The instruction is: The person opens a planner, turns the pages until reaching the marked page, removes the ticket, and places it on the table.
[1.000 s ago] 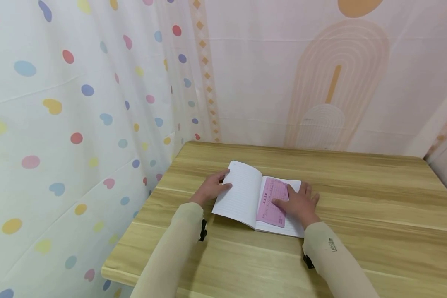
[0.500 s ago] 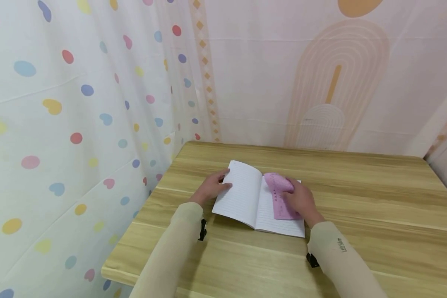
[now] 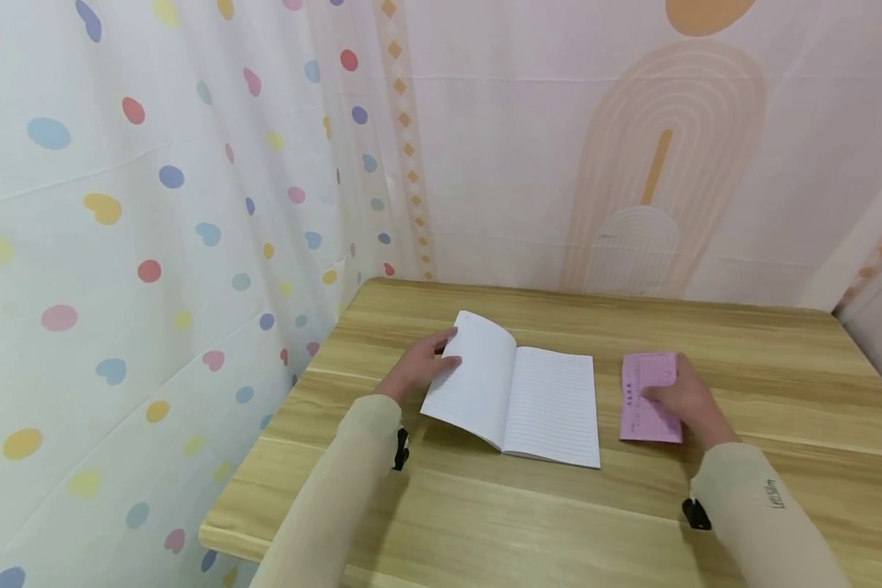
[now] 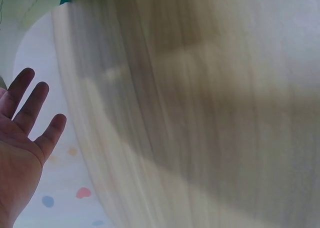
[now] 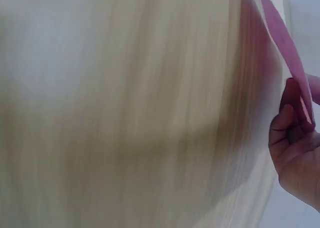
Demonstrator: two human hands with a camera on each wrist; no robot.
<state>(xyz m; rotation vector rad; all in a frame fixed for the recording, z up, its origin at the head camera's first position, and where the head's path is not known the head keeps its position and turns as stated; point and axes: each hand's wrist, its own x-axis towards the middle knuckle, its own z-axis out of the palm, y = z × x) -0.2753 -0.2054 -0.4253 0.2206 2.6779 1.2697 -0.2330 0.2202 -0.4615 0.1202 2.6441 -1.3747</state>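
An open lined notebook (image 3: 551, 404) lies on the wooden table, its left half raised off the surface. My left hand (image 3: 416, 367) holds the outer edge of that raised half, thumb on the page. In the left wrist view, several fingers of the left hand (image 4: 25, 133) are spread and fairly straight. To the right of the notebook, my right hand (image 3: 689, 398) pinches a pink printed paper slip (image 3: 639, 412), thumb on top. From the right wrist, the pink slip (image 5: 285, 40) shows edge-on, raised above the table, with fingers of the right hand (image 5: 297, 153) curled beneath it.
The wooden table (image 3: 529, 523) extends around the notebook. A dotted curtain (image 3: 191, 327) hangs along its left side, and a patterned curtain (image 3: 500, 188) hangs behind it.
My right hand has lifted the pink slip off the notebook's right page and carried it rightward, beyond the notebook. The left hand stays at the left edge, which is slightly higher.
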